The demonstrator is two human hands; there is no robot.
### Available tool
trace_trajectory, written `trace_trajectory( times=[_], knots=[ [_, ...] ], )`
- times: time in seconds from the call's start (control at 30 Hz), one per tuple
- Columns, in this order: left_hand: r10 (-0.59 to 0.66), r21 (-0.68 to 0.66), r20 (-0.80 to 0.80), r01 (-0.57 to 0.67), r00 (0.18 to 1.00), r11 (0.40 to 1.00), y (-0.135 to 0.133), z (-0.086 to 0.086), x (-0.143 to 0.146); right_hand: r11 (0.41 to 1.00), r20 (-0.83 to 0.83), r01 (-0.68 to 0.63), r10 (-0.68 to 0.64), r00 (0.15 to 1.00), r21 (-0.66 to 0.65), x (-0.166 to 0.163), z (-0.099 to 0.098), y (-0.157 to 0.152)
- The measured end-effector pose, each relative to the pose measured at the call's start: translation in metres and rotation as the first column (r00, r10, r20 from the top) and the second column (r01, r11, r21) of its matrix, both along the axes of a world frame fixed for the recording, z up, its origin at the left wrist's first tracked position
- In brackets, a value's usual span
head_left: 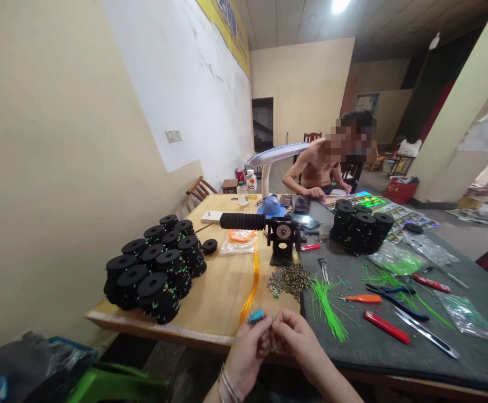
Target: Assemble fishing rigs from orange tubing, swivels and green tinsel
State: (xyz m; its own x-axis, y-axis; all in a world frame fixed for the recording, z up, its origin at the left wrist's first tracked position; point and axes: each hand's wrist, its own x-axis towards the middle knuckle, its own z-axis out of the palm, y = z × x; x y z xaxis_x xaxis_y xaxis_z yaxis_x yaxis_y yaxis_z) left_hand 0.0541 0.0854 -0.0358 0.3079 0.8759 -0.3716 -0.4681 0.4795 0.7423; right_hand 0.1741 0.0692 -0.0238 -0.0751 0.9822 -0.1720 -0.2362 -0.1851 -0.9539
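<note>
My left hand, with bangles at the wrist, is closed at the table's front edge. A small turquoise cluster shows just above its fingers; I cannot tell whether it is gripped or lies behind them. Close beside it, my right hand is pinched shut, its fingertips almost meeting the left ones. Whatever sits between the fingers is too small to make out. Orange strands run down the wood toward my left hand. Beyond the hands lie a pile of small brass-coloured pieces and a bundle of green strands.
Stacks of black foam discs stand left, more at back right. A black winding device and a blue lamp stand mid-table. A red lighter, tweezers and pliers lie right. A co-worker sits opposite.
</note>
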Motion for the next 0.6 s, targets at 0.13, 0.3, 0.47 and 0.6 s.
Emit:
trace_trajectory(
  times=[0.13,0.3,0.47,0.6],
  knots=[
    [-0.004,0.005,-0.012,0.004,1.0,1.0,0.0,0.001,0.0,1.0,0.002,0.0,0.0,1.0,-0.004,0.0,-0.001,0.0],
    [0.008,0.05,-0.056,-0.005,0.998,0.999,0.0,0.003,0.0,1.0,0.02,-0.006,0.006,1.0,0.0,0.001,-0.002,0.001],
    [0.103,0.147,-0.16,-0.079,0.982,0.986,-0.001,0.003,-0.001,0.999,0.103,-0.003,-0.002,0.995,0.052,0.005,-0.011,0.004],
    [0.185,0.262,-0.25,-0.117,0.95,0.958,0.0,0.006,-0.002,0.998,0.16,-0.013,0.003,0.987,0.062,0.009,-0.012,0.004]
  ],
)
